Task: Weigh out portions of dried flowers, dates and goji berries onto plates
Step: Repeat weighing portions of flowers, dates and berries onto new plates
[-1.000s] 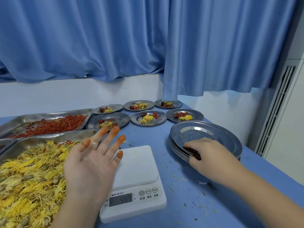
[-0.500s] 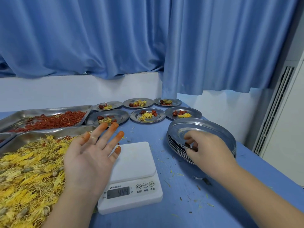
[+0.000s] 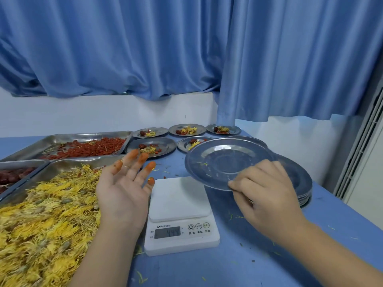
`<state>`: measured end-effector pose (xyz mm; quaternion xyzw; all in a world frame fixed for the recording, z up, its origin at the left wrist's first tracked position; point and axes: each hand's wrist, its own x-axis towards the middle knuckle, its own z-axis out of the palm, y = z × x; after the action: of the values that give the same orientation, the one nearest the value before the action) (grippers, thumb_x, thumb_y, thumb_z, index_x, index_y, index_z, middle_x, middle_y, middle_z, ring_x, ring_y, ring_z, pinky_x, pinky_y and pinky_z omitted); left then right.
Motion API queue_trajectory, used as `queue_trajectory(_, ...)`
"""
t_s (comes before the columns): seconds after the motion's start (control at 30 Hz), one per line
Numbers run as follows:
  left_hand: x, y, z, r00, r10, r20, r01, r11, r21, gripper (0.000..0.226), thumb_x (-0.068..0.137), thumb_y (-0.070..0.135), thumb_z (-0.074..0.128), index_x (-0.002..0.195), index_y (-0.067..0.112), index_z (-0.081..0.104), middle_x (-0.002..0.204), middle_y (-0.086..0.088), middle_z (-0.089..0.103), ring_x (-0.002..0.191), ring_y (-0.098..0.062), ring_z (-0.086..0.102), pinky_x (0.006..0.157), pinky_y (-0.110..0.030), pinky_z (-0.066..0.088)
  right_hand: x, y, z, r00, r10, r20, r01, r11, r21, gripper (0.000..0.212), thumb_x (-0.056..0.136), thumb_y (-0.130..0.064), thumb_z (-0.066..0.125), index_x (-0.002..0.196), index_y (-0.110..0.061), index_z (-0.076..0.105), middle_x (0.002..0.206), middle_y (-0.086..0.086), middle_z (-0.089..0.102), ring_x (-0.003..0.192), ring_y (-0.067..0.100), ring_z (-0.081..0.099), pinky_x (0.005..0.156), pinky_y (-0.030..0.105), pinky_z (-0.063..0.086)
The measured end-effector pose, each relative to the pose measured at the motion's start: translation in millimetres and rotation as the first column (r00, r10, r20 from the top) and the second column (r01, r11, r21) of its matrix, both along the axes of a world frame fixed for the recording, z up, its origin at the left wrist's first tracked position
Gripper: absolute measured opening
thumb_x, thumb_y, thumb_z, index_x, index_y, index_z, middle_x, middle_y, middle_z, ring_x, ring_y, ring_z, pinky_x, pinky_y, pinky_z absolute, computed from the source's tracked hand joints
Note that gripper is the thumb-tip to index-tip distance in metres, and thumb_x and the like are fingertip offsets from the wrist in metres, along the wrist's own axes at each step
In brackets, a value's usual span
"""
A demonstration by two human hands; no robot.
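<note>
Dried yellow flowers (image 3: 41,214) lay heaped in a long steel tray (image 3: 70,165) at the near left of the blue table (image 3: 269,255). At their right edge the left hand (image 3: 122,189) hovered with the palm turned up. It was released, gripping nothing, the fingers straight and fanned, and the fingertips (image 3: 134,154) were stained orange.

Just beside it sat a white digital kitchen scale (image 3: 180,206), with the digits on its display too blurred for me to trust. The right hand (image 3: 263,195) reached in from the right, knuckles up. Its thumb and curled fingers pinched the near rim of a round steel plate (image 3: 223,162). That plate hung in the air, tilted, with its near edge by the scale's far right corner. It was lifted clear of the stack of steel plates (image 3: 300,183) behind it.

Farther back on the left, dark red dates (image 3: 12,175) filled one tray and red goji berries (image 3: 89,148) another. Beyond those stood small steel plates (image 3: 153,146) in two rows, those I could see into holding a little of all three. Behind everything hung a blue curtain (image 3: 186,48).
</note>
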<state>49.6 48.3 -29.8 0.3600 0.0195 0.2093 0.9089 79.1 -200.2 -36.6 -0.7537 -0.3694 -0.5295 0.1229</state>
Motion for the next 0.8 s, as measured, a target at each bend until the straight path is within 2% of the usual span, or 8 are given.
queue_trajectory(0.13, -0.5, 5.5, 2.1, 0.993, 0.118, 0.027, -0.119, 0.993, 0.011, 0.033, 0.091, 0.030, 0.038, 0.096, 0.017, 0.067, 0.088, 0.000, 0.071, 0.084, -0.020, 0.063, 0.068, -0.030, 0.040, -13.6, 21.1, -10.4, 0.991, 0.135, 0.012, -0.133, 0.987, -0.087, 0.024, 0.086, -0.010, 0.063, 0.063, -0.009, 0.068, 0.066, 0.000, 0.063, 0.058, 0.025, 0.047, 0.056, 0.037, 0.035)
queue_trajectory(0.27, -1.2, 5.9, 2.9, 0.986, 0.164, 0.043, -0.165, 0.986, 0.027, 0.031, 0.090, 0.028, 0.039, 0.092, 0.016, 0.068, 0.081, 0.001, 0.069, 0.076, -0.018, 0.062, 0.066, -0.030, 0.039, -17.8, 32.3, -23.3, 0.983, 0.180, -0.029, -0.182, 0.966, -0.184, 0.015, 0.080, -0.006, 0.069, 0.066, -0.011, 0.069, 0.064, -0.001, 0.061, 0.053, 0.023, 0.043, 0.051, 0.034, 0.035)
queue_trajectory(0.43, -0.9, 4.5, 2.7, 0.986, 0.167, 0.025, -0.168, 0.985, 0.038, 0.030, 0.091, 0.028, 0.040, 0.095, 0.015, 0.067, 0.080, 0.001, 0.069, 0.071, -0.016, 0.061, 0.067, -0.030, 0.038, -14.5, 35.9, -33.4, 0.983, 0.170, -0.075, -0.183, 0.958, -0.221, 0.009, 0.072, -0.006, 0.075, 0.073, -0.015, 0.072, 0.064, -0.002, 0.062, 0.047, 0.022, 0.047, 0.045, 0.029, 0.037)
queue_trajectory(0.63, -0.4, 2.1, 2.2, 0.989, 0.144, 0.017, -0.145, 0.987, 0.068, 0.031, 0.093, 0.029, 0.040, 0.096, 0.014, 0.067, 0.083, 0.000, 0.068, 0.069, -0.016, 0.060, 0.063, -0.029, 0.040, -11.9, 35.6, -34.6, 0.987, 0.101, -0.122, -0.125, 0.970, -0.209, 0.020, 0.063, -0.001, 0.077, 0.074, -0.017, 0.072, 0.067, -0.003, 0.064, 0.046, 0.020, 0.048, 0.043, 0.028, 0.042)
queue_trajectory(0.8, -1.1, 1.5, 2.9, 0.992, 0.129, 0.006, -0.129, 0.988, 0.081, 0.031, 0.094, 0.028, 0.039, 0.099, 0.014, 0.066, 0.085, -0.001, 0.066, 0.069, -0.016, 0.059, 0.060, -0.027, 0.041, -15.7, 37.8, -33.1, 0.963, 0.097, -0.253, -0.143, 0.975, -0.170, 0.010, 0.077, -0.020, 0.073, 0.087, -0.016, 0.072, 0.081, -0.002, 0.067, 0.051, 0.024, 0.057, 0.045, 0.030, 0.048)
